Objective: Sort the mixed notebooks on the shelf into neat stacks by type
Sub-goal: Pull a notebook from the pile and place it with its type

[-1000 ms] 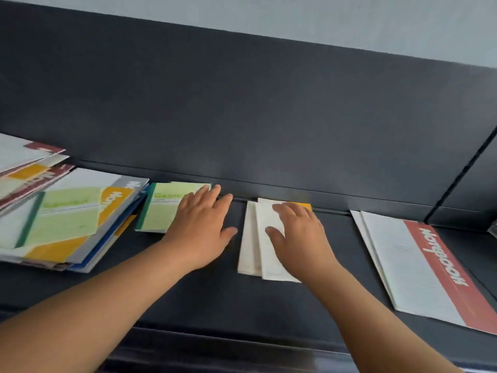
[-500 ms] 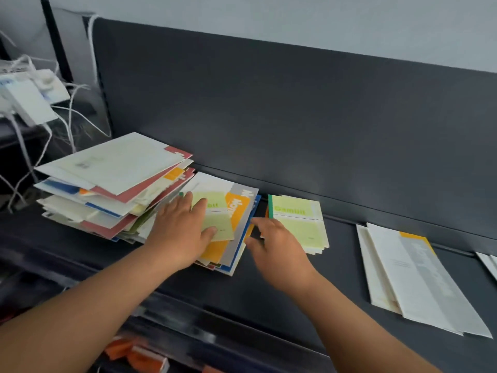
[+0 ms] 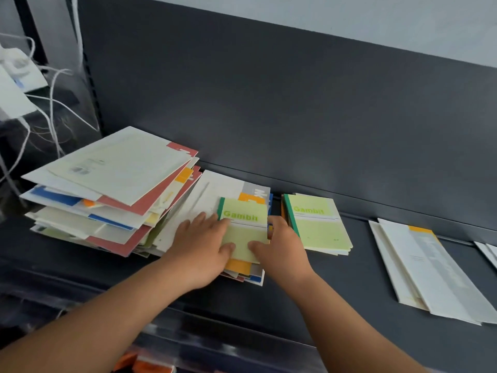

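A small green "Gambit" notebook [image 3: 246, 219] lies on top of the mixed pile [image 3: 121, 200] at the left of the dark shelf [image 3: 349, 278]. My left hand [image 3: 200, 247] rests on its left edge with the thumb on its lower part. Gripping its right edge is my right hand [image 3: 282, 247], thumb on the cover. Just to the right sits a neat stack of matching green Gambit notebooks [image 3: 317, 224]. Further right lies a stack of white notebooks with an orange and grey stripe [image 3: 430, 267].
White cables [image 3: 51, 111] and a white device hang at the far left beside the shelf upright. The shelf's dark back panel [image 3: 269, 117] rises behind the stacks. More white notebooks [image 3: 488, 251] show at the right edge. Orange items sit below the shelf front.
The view swung left from the white and red stacks to the mixed pile. Both hands moved onto the green notebook on top of the pile, the right hand now at its right edge.
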